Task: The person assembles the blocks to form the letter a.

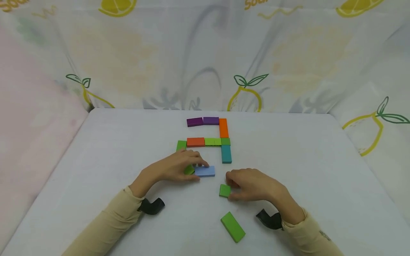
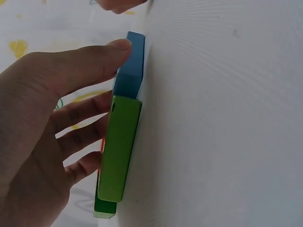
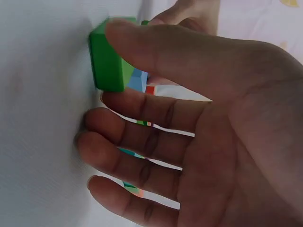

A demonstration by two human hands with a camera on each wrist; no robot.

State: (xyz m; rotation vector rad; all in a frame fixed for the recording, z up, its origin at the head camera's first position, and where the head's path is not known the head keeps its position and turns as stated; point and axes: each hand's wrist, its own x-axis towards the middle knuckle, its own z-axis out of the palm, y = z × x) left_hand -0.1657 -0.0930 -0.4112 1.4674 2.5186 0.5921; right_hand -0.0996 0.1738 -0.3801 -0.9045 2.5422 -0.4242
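A light blue block (image 1: pixel 205 171) lies on the white table, and my left hand (image 1: pixel 179 166) pinches it, thumb on the near side and a fingertip on the far side. Touching its left end is a green block (image 1: pixel 189 170), partly hidden under that hand. In the left wrist view, the thumb presses the blue block (image 2: pixel 130 66) just beyond the green block (image 2: pixel 119 149). My right hand (image 1: pixel 256 185) holds a small green square block (image 1: pixel 225 191) between thumb and index finger, down at the table. In the right wrist view, this green block (image 3: pixel 108 61) sits between those two fingertips.
Beyond the hands, purple blocks (image 1: pixel 211 121), an orange block (image 1: pixel 224 128), a red block (image 1: pixel 195 142), light green blocks (image 1: pixel 213 142) and a teal block (image 1: pixel 226 154) form a bent line. A longer green block (image 1: pixel 232 227) lies slanted near the front. A printed cloth (image 1: pixel 205 53) hangs behind.
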